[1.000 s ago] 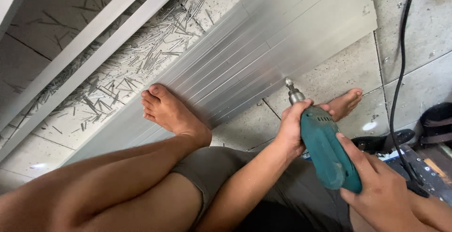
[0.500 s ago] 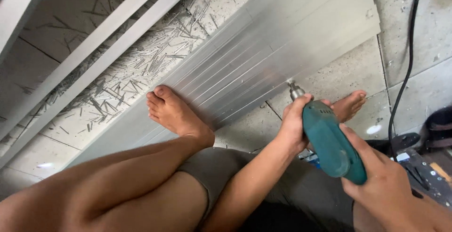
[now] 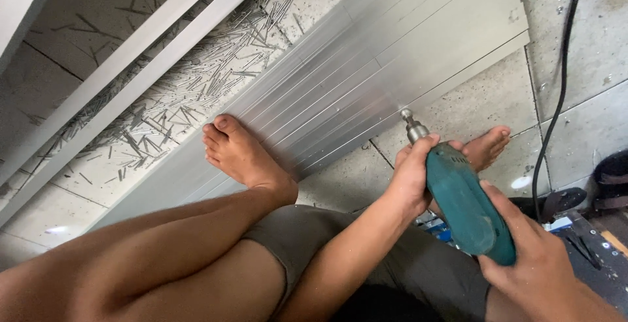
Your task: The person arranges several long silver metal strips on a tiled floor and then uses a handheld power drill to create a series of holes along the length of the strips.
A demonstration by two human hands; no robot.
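— Steadily now: keep drill (image 3: 468, 207) square, bit tip (image 3: 407, 114) on panel (image 3: 366, 67) edge at frame centre-right. Left hand (image 3: 413, 175) wrapped round the nose, right hand (image 3: 533, 263) closed on the rear, fingers tight on both.
— And the panel?
— Pinned by a foot (image 3: 242, 155), mid-frame. Worth pressing lightly, not leaning.
— Surroundings?
— Tiled floor (image 3: 471, 109), metal slivers (image 3: 196, 93) strewn upper left, rails (image 3: 131, 67) beyond, black cable (image 3: 556, 106) at right.
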